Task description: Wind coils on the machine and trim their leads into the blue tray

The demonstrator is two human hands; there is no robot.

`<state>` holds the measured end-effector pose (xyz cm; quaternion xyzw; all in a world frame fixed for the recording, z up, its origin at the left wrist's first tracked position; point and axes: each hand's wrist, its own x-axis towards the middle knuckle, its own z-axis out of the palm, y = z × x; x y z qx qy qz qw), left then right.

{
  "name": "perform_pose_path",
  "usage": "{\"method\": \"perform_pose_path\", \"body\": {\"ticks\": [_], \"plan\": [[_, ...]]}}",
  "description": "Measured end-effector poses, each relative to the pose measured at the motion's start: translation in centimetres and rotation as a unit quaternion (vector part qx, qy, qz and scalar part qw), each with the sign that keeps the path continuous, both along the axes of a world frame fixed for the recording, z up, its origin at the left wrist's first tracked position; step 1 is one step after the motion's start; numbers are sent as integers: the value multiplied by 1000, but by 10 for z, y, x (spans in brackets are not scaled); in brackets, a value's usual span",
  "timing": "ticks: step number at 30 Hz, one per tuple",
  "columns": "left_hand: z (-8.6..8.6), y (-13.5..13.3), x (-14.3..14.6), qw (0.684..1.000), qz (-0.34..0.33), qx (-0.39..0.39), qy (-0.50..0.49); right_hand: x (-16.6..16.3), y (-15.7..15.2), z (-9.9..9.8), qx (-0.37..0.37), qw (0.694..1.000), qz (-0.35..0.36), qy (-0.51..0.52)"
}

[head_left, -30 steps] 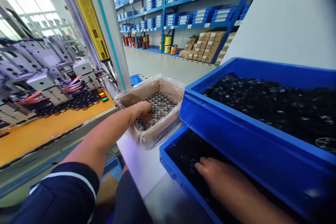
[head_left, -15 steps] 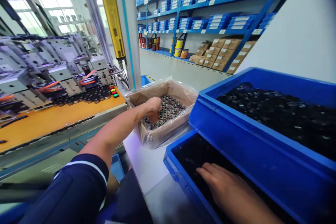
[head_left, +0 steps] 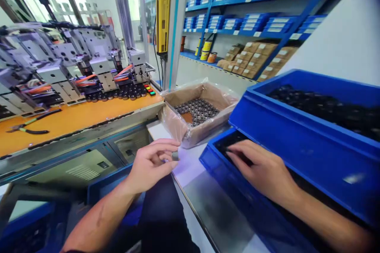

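My left hand (head_left: 154, 162) is above the near edge of the white table, its thumb and fingers closed around a small grey metal cylinder (head_left: 175, 155). Behind it stands a plastic-lined cardboard box (head_left: 197, 136) of small metal parts (head_left: 204, 111) packed in rows; a patch of brown bottom shows at its near left. My right hand (head_left: 258, 162) is over the lower blue bin (head_left: 212, 158), thumb and fingertips pinched together. Whatever those fingertips hold is too small and dark to make out. Dark contents lie in that bin, partly hidden by my hand.
A larger blue bin (head_left: 297, 138) heaped with black parts (head_left: 326, 104) overhangs the lower one. On the left, an orange bench (head_left: 118, 112) carries machine fixtures, pliers (head_left: 32, 122), several round dark parts (head_left: 130, 91) and coloured buttons (head_left: 150, 90). A yellow-cased post device (head_left: 163, 16) rises behind.
My left hand has come out of the cardboard box towards me, with a metal cylinder in it. My right hand has lifted, its fingers now pinched. The view has turned left.
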<state>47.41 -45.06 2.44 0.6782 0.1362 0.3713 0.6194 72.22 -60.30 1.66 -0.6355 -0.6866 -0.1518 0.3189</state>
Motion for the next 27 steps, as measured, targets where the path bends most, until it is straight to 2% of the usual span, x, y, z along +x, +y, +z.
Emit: {"method": "perform_pose_path", "body": {"ticks": [3, 5, 9, 13, 15, 20, 27], "plan": [[6, -7, -5, 999, -12, -30, 9, -40, 16, 27, 8, 995, 84, 58], [9, -12, -8, 998, -21, -54, 15, -66, 23, 37, 12, 986, 136, 92], [4, -22, -17, 995, -44, -88, 0, -98, 21, 30, 34, 974, 180, 132], [-11, -30, -17, 982, -93, -163, -9, -103, 16, 16, 40, 975, 190, 105], [-18, -33, -14, 981, -88, -173, -16, -102, 16, 14, 33, 977, 186, 98], [-19, -38, -11, 985, -70, -156, -18, -100, 18, 14, 30, 978, 180, 101], [-14, -40, -13, 996, -28, -79, -28, -99, 17, 12, 74, 980, 180, 37]]}}
